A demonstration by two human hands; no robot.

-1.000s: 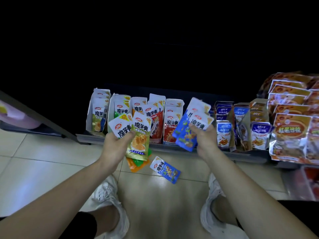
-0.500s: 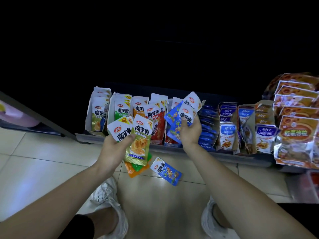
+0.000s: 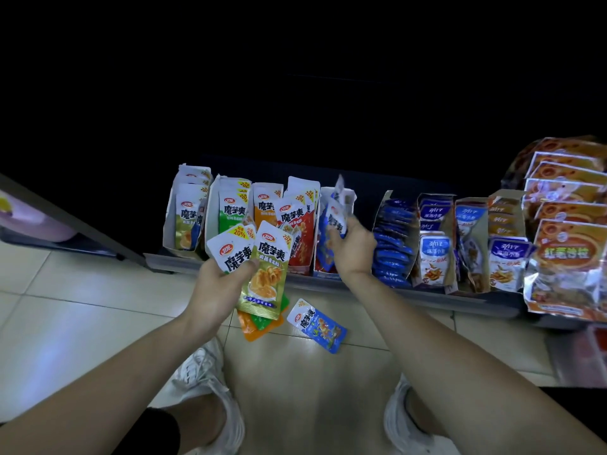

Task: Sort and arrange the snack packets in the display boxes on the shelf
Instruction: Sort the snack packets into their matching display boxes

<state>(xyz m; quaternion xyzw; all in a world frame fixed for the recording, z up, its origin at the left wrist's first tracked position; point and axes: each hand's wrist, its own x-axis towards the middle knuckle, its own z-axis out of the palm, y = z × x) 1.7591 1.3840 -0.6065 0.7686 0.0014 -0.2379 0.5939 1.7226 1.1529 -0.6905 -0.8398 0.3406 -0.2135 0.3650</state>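
At the middle of the shelf (image 3: 170, 259), the right hand (image 3: 354, 251) pinches a small bundle of blue packets (image 3: 335, 221) between thumb and curled fingers. It holds them at the mouth of a white display box (image 3: 350, 196), about one o'clock from the left hand (image 3: 218, 287). Whether the bundle already sits inside the box I cannot tell.

The left hand grips a fan of mixed packets. A green packet (image 3: 231, 252) with a white top is in front, a gold packet (image 3: 264, 280) is beside it, and orange packets (image 3: 256, 328) show below, at six o'clock from the gold one. A loose blue packet (image 3: 317, 325) lies flat on the tiled floor (image 3: 82, 307), at about four o'clock from the left hand, and no hand touches it.

At eleven to twelve o'clock from the left hand stand filled boxes (image 3: 184, 215) with olive, green, orange and red packets in rows. At three o'clock from the right hand come dark blue packets (image 3: 392, 244), then fish snack packets (image 3: 433, 254), then large orange bags (image 3: 568, 257).

I judge the sorting to be well begun but not finished. Most boxes look filled by colour, while the fan in the left hand and the packet on the floor have no place yet.
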